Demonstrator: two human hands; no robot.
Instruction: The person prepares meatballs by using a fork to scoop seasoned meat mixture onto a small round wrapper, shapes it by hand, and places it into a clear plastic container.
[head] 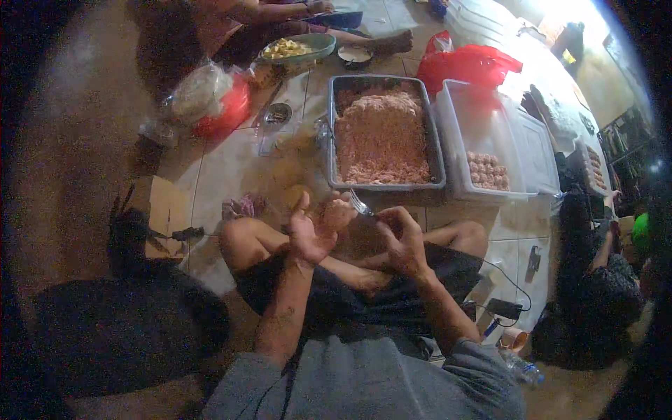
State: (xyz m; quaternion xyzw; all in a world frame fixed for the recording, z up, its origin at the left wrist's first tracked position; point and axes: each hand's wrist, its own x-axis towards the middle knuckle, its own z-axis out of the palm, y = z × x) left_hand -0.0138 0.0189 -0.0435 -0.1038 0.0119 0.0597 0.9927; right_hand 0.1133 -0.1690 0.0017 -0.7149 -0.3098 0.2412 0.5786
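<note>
My left hand [313,234] is palm up above my crossed legs, thumb spread. On its fingers rests a small lump of minced meat [340,211]. From the right, my right hand [403,237] grips a metal fork [359,202], its tines close beside the lump; whether they touch it I cannot tell. Just beyond both hands stands a grey plastic tub [387,187] filled with pinkish minced meat [382,139]. To its right is a clear plastic box [452,126], with several rows of meat balls [488,171] at its near end.
Red plastic bags [467,63] lie behind the box. Further left are a bowl of yellowish chunks [287,48], a small dish [355,54] and a bulging plastic bag [202,94]. A cardboard box [167,210] stands left. Co-workers sit opposite [252,13] and right [614,289].
</note>
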